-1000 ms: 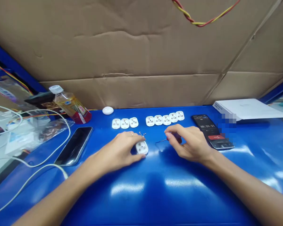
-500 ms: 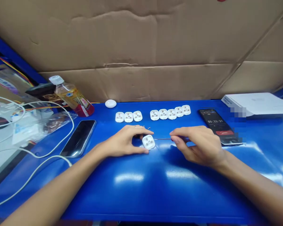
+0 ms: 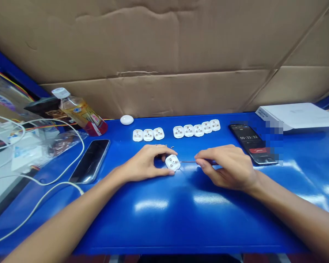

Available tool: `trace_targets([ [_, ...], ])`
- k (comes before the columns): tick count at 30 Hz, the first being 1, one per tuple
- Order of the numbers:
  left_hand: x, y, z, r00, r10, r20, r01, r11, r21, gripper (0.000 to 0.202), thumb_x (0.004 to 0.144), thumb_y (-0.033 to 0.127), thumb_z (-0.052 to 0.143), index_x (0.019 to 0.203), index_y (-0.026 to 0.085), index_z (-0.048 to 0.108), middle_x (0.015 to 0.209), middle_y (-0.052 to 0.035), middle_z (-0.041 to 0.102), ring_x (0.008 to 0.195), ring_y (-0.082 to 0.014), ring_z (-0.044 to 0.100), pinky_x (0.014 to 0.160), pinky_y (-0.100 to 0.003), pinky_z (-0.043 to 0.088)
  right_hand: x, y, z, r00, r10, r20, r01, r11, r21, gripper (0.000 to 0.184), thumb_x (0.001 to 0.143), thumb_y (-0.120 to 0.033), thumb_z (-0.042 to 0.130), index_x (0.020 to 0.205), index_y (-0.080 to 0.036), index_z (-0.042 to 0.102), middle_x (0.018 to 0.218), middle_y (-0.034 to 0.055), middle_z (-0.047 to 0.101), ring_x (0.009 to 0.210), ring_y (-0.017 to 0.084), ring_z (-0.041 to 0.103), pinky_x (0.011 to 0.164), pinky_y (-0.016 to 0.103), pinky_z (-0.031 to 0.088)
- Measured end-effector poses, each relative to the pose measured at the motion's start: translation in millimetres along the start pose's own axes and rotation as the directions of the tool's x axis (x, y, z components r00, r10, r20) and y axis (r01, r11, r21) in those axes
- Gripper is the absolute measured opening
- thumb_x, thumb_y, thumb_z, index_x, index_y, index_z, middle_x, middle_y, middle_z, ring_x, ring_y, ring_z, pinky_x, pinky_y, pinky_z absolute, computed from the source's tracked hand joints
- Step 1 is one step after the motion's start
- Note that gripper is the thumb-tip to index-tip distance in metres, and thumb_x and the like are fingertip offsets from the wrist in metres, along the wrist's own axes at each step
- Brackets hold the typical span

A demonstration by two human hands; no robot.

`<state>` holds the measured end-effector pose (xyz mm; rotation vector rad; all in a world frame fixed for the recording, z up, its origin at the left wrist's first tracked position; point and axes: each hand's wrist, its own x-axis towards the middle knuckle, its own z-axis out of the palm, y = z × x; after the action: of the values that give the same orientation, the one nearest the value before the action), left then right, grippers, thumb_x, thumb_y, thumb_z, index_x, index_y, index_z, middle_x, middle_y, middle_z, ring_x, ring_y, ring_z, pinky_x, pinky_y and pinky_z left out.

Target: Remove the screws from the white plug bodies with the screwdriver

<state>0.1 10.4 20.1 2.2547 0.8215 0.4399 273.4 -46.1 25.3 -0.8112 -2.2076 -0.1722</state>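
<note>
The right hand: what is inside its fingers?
A thin tool; only its metal shaft shows, reaching the white plug piece. The right hand covers its handle.

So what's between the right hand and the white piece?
Head view: only a thin metal shaft, running from the right hand to the white piece the left hand holds.

right hand [image 3: 227, 166]: screwdriver [image 3: 188, 162] tip swung onto white plug [image 3: 172, 162] | left hand [image 3: 146, 162]: plug tipped up | phone timer [image 3: 252, 142]: 00:33:31→00:33:32
</note>
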Motion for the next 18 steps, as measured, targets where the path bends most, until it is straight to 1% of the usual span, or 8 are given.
trace_targets([
  [5,1,0,1.0,1.0,0.004,-0.015,-0.003,1.0,0.026,0.05,0.082,0.043,0.086,0.125,0.021,0.073,0.114,-0.0067,0.076,0.101,-0.0238,0.071,0.089,-0.032,0.054,1,-1,1,1.0,0.01,0.022,-0.01,1.0,0.0,0.007,0.1,-0.02,0.062,0.097,-0.022,0.069,0.078,-0.0037,0.079,0.064,0.013,0.074,0.058,0.026,0.047],
  [7,1,0,1.1,1.0,0.004,-0.013,-0.003,1.0,0.027,0.049,0.083,0.043,0.085,0.124,0.021,0.073,0.113,-0.0064,0.076,0.1,-0.0234,0.071,0.088,-0.032,0.054,3,-2,0,1.0,0.011,0.024,-0.01,1.0,-0.029,0.01,0.1,-0.022,0.063,0.093,-0.021,0.069,0.073,-0.0032,0.077,0.061,0.013,0.072,0.056,0.027,0.045],
  [9,1,1,1.1,1.0,-0.004,-0.015,0.004,1.0,0.022,0.047,0.083,0.044,0.085,0.121,0.021,0.073,0.111,-0.0061,0.076,0.098,-0.023,0.071,0.086,-0.032,0.054,5,-4,-1,0.999,0.026,0.035,-0.022,0.994,-0.105,0.018,0.101,-0.026,0.062,0.085,-0.02,0.068,0.063,-0.0031,0.072,0.052,0.014,0.067,0.051,0.03,0.04],
  [11,2,1,1.4,1.0,-0.018,-0.023,0.018,1.0,0.009,0.046,0.081,0.045,0.087,0.117,0.02,0.074,0.107,-0.0056,0.076,0.095,-0.0225,0.071,0.084,-0.031,0.053,8,-7,-4,0.996,0.051,0.067,-0.035,0.975,-0.219,0.029,0.102,-0.03,0.06,0.075,-0.02,0.064,0.052,-0.0035,0.063,0.043,0.014,0.058,0.046,0.034,0.031],
  [13,2,2,2.0,0.999,-0.032,-0.039,0.032,0.999,-0.012,0.044,0.079,0.045,0.088,0.111,0.019,0.074,0.102,-0.0046,0.076,0.091,-0.0213,0.07,0.08,-0.03,0.052,11,-12,-7,0.991,0.072,0.114,-0.034,0.951,-0.306,0.038,0.104,-0.034,0.057,0.068,-0.021,0.059,0.046,-0.0037,0.056,0.038,0.014,0.051,0.045,0.035,0.024],
  [15,3,2,2.9,0.997,-0.041,-0.058,0.039,0.999,-0.032,0.044,0.077,0.044,0.09,0.108,0.018,0.074,0.095,-0.0032,0.075,0.085,-0.0195,0.069,0.076,-0.028,0.051,15,-17,-12,0.976,0.098,0.193,-0.032,0.948,-0.317,0.041,0.107,-0.037,0.052,0.069,-0.021,0.058,0.049,-0.0026,0.056,0.039,0.014,0.05,0.046,0.035,0.021],
  [16,3,2,3.3,0.997,-0.046,-0.066,0.044,0.998,-0.042,0.044,0.076,0.044,0.091,0.107,0.018,0.074,0.093,-0.0027,0.074,0.082,-0.0189,0.068,0.074,-0.028,0.051,17,-19,-14,0.964,0.11,0.241,-0.035,0.954,-0.297,0.042,0.108,-0.037,0.049,0.071,-0.021,0.058,0.052,-0.002,0.057,0.041,0.015,0.051,0.046,0.035,0.022],
  [18,3,2,4.0,0.996,-0.058,-0.071,0.054,0.997,-0.058,0.045,0.075,0.043,0.091,0.107,0.017,0.074,0.091,-0.0025,0.074,0.081,-0.0186,0.068,0.073,-0.027,0.05,21,-23,-20,0.928,0.119,0.352,-0.038,0.973,-0.228,0.04,0.111,-0.035,0.043,0.078,-0.02,0.06,0.061,-0.0005,0.061,0.048,0.016,0.053,0.049,0.034,0.028],
])
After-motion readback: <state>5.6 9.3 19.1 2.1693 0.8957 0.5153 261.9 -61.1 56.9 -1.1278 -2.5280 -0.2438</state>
